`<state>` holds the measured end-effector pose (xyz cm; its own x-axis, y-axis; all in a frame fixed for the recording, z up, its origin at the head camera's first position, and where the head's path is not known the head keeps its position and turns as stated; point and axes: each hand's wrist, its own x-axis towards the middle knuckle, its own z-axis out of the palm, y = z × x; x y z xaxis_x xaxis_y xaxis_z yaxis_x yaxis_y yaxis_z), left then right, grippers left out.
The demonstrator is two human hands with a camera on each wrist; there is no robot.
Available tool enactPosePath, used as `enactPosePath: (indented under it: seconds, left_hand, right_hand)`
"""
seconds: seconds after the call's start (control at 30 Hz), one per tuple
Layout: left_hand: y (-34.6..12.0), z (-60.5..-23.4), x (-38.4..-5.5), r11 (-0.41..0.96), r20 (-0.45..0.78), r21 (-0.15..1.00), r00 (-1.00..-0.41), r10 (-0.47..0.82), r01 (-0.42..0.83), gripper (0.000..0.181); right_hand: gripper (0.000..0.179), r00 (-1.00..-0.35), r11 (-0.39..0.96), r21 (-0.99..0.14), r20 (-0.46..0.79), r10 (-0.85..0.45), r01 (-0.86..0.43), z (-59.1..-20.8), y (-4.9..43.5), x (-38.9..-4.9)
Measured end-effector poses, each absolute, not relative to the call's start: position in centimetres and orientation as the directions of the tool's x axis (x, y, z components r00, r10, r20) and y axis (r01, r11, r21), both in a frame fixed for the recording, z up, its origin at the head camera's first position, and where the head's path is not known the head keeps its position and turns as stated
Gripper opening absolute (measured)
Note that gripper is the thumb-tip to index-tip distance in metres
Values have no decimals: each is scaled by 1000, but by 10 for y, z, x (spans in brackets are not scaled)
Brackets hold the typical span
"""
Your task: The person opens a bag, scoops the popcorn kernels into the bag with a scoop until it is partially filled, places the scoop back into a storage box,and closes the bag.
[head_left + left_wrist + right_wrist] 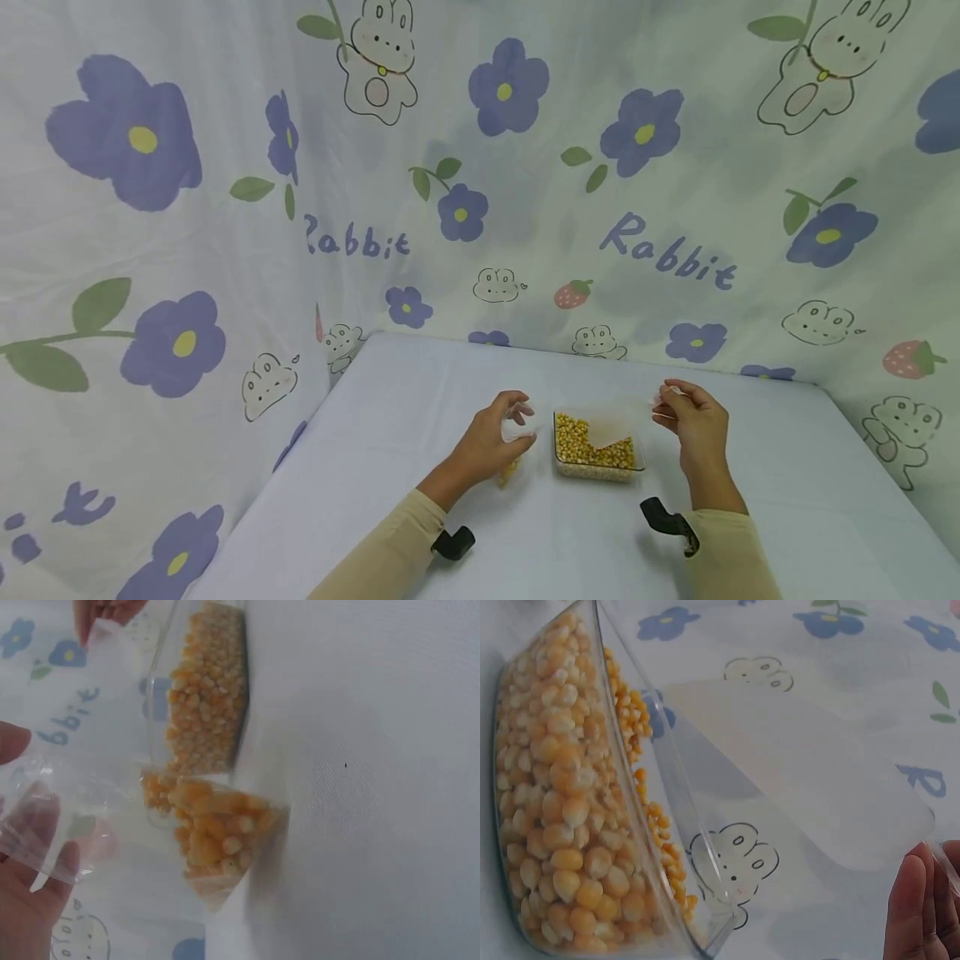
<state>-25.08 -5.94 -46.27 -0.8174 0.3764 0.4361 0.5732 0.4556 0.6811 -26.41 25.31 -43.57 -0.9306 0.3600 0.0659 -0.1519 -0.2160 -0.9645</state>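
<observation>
A clear plastic bag (225, 832) hangs from my left hand (483, 442), whose thumb and fingers curl round its open top. Yellow corn kernels fill its lower corner, close to the white tabletop. To its right stands a clear glass container (600, 473) holding many corn kernels (572, 440). My right hand (697, 425), on the container's far right side, pinches the handle end of a translucent white scoop (802, 765). The scoop's wide end reaches over the container, above the kernels; whether it touches them I cannot tell.
A white cloth covers the table (375, 392). Behind and to the left hangs a curtain (525, 175) printed with rabbits and purple flowers. Each wrist carries a black camera mount (453, 543).
</observation>
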Motion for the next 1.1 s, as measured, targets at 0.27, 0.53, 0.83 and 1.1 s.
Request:
enactPosePath:
  seconds: [0.27, 0.53, 0.83, 1.1]
  left_hand:
    - [-59, -463, -249, 415, 429, 712, -818, 382, 567, 55]
    - [-59, -461, -249, 421, 429, 704, -814, 391, 572, 54]
    - [-56, -460, -248, 452, 389, 703, -830, 401, 548, 53]
    - [-57, -462, -247, 436, 396, 704, -820, 414, 560, 53]
  right_hand:
    - [13, -892, -123, -980, 85, 443, -155, -440, 271, -263]
    - [25, -912, 89, -985, 167, 374, -144, -441, 272, -265]
    - [30, -935, 174, -978, 169, 311, -119, -453, 269, -267]
    - [29, -955, 149, -984, 136, 265, -99, -465, 263, -274]
